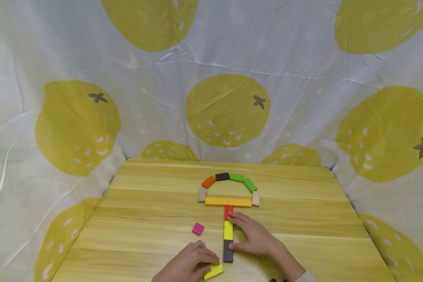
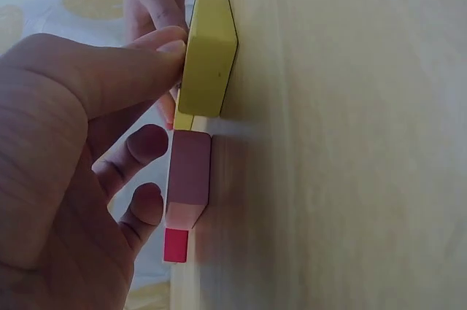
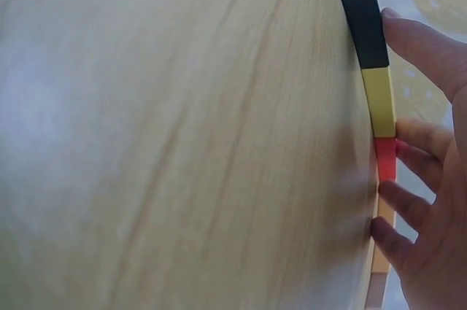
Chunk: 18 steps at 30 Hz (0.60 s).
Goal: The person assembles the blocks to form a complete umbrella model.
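Observation:
My left hand (image 1: 190, 260) pinches a yellow block (image 1: 214, 270) between thumb and fingers, low over the table near its front. Beneath that hand's other fingers lies a pale pink block (image 2: 190, 175), mostly hidden in the head view. Just beyond it is a small magenta block (image 1: 197, 228). My right hand (image 1: 255, 235) rests along a straight column of blocks, fingers spread. Its fingertips touch the red block (image 1: 228, 210), and its thumb lies on the black block (image 1: 228, 254). Between those two sits another yellow block (image 1: 228, 230).
Two orange-yellow bars (image 1: 216, 201) cross the column's far end. Above them curves an arch of an orange block (image 1: 208, 181), a dark block (image 1: 222, 176), green blocks (image 1: 237, 178) and plain wood blocks (image 1: 255, 198). A lemon-print curtain (image 1: 299, 105) surrounds the wooden table (image 1: 303, 203).

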Available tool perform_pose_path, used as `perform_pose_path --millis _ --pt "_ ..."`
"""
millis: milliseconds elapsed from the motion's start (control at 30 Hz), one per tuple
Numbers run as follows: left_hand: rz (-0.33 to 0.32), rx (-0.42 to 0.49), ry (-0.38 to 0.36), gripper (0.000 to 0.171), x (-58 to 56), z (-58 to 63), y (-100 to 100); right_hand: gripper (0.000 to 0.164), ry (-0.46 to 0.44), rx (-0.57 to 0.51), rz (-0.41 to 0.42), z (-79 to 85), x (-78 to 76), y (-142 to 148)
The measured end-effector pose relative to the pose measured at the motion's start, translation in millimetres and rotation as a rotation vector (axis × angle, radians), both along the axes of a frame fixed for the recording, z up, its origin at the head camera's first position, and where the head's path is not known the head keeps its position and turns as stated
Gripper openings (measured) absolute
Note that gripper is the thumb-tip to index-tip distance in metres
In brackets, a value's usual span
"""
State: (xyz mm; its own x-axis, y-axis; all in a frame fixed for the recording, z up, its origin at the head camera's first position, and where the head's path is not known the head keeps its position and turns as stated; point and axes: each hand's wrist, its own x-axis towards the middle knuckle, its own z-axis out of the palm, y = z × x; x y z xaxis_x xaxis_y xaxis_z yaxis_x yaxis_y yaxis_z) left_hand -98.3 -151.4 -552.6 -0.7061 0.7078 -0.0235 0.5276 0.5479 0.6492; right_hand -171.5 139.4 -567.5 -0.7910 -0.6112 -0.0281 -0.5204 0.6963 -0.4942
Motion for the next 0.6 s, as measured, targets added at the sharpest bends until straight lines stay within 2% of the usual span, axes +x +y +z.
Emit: perform_pose_path --millis 167,600 --pt "-0.011 0.012 0.043 0.024 0.1 -2.1 1.5 0.086 0.000 0.002 0.001 -0.2 0.1 0.1" --pt "0.020 -0.031 -0.017 0.028 1.9 -3.4 11.5 0.086 -0.006 -0.013 0.000 2.3 1.3 0.6"
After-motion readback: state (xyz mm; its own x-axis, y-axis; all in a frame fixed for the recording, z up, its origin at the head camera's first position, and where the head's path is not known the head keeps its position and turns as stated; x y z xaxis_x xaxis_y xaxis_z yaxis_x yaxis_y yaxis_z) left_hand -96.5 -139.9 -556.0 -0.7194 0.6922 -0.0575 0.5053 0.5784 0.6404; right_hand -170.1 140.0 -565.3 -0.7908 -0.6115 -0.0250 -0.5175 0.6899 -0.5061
